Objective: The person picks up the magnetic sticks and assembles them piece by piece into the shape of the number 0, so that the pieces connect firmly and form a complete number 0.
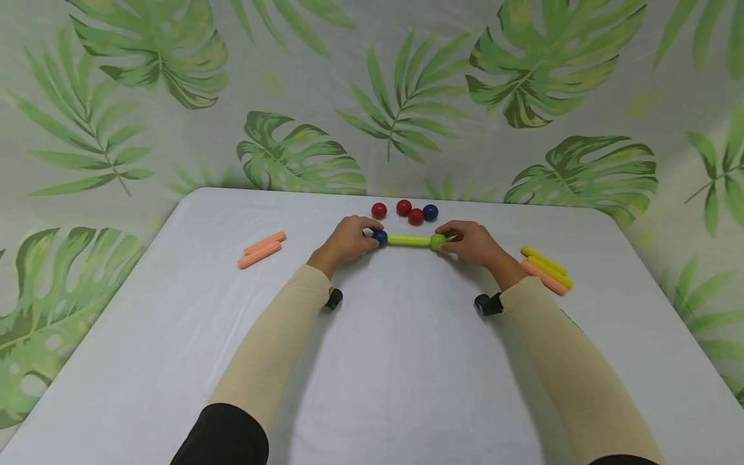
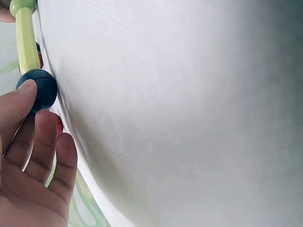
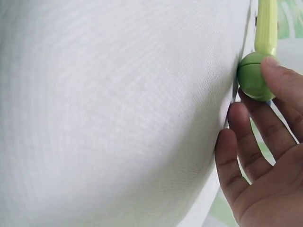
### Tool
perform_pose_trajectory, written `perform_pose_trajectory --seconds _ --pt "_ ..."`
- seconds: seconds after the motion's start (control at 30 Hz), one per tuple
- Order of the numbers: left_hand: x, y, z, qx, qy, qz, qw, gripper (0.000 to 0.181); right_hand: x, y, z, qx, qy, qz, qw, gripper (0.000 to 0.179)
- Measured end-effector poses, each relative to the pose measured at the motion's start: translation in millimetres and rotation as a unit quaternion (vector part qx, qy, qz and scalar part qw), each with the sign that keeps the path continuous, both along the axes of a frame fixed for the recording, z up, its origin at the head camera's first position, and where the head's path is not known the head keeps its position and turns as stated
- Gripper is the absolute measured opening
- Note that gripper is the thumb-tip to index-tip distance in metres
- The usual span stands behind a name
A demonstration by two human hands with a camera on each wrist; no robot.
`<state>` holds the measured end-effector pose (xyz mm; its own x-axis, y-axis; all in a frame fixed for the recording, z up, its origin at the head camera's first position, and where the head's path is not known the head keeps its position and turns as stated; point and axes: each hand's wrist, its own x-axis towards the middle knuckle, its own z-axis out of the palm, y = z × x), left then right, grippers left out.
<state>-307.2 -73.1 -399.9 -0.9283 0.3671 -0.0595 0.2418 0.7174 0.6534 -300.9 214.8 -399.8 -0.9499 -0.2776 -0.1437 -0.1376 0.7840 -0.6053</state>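
while the left hand (image 1: pixel 351 239) pinched a glossy dark-blue ball (image 1: pixel 380 238), the right hand (image 1: pixel 472 243) pinched a green ball (image 1: pixel 438 241), a slim yellow-green rod (image 1: pixel 409 240) between

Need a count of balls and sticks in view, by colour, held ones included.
Red balls: 3
Blue balls: 2
Green ball: 1
Orange sticks: 3
Yellow sticks: 2
Yellow-green stick: 1
Total: 12
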Motion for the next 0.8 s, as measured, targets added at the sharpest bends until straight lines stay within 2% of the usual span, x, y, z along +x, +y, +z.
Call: perform_pose_trajectory --seconds 0.47,0.63,0.8 --pt "6.1 -2.5 0.0 -0.007 0.002 0.007 1.0000 0.045 1.7 -1.7 -1.6 -0.001 -0.003 -0.007 1.0000 0.041" --pt "7.4 -15.1 4.8 -0.047 0.041 0.010 0.9980 0.041 2.9 -3.1 -0.5 -0.005 -0.005 -0.012 0.9999 0.041" --pt "14.3 -36.7 14.0 -0.111 0.086 -0.012 0.9900 0.035 2.1 -2.3 -0.4 -0.005 -0.005 -0.010 0.9999 0.041"
